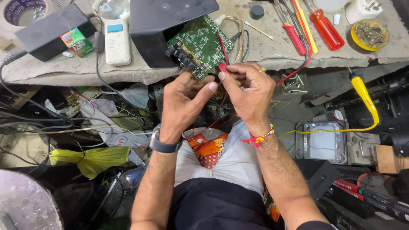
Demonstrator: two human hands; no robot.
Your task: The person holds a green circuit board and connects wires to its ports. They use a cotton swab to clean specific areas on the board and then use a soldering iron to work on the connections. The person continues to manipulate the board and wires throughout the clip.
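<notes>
The left hand gripped the green circuit board by its edge to steady it while the right hand pinched the small red connector at its corner.

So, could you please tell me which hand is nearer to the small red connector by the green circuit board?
Right. The right hand pinches the red connector in its fingertips; the left hand sits just left, gripping the circuit board's lower edge.
</notes>
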